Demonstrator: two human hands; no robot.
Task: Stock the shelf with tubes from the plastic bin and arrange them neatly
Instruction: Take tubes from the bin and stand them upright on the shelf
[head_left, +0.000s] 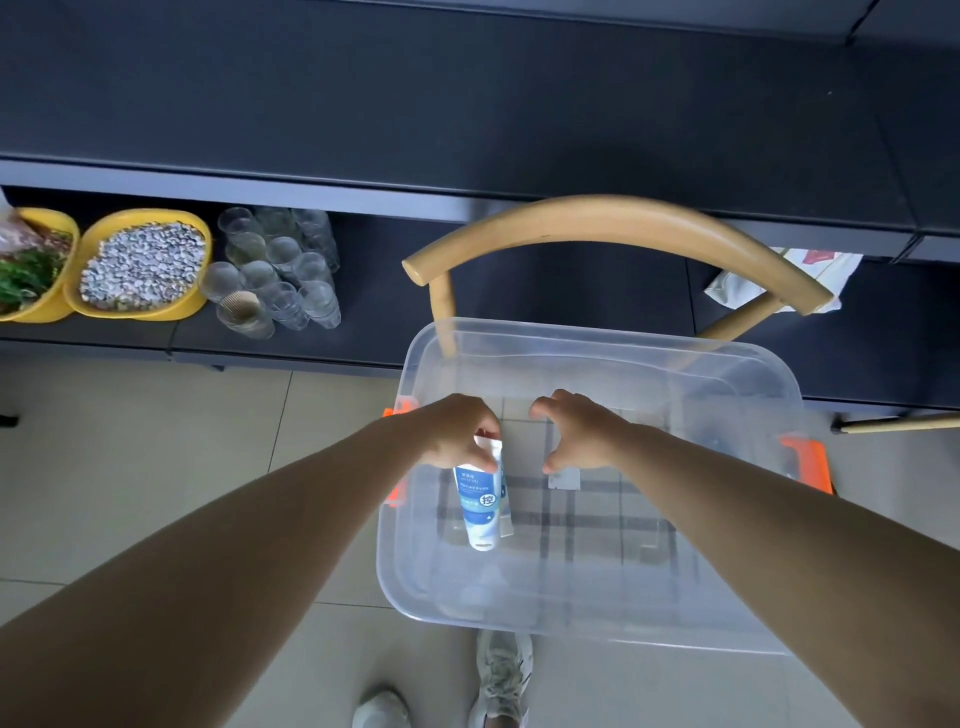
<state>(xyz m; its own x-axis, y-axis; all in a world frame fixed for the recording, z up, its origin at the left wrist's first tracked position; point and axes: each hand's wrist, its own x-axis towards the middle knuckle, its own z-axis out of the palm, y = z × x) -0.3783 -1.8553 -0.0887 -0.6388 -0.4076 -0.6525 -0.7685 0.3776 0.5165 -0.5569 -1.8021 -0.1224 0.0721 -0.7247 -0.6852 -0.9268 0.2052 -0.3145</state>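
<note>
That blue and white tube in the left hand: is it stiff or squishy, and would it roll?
Probably soft: the tube tapers from a flat crimped end, pinched by the left hand, to a round cap. Likely light, since fingertips alone hold it. Laid down, it would probably curve rather than roll straight.

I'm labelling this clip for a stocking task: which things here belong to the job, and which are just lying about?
Job:
- blue-and-white plastic tube, gripped by the left hand
- right hand, holding nothing
- clear plastic bin with orange latches
- dark shelf

Lying about:
- two yellow bowls of food
- cluster of clear cups
- wooden chair under the bin
- crumpled white bag
</note>
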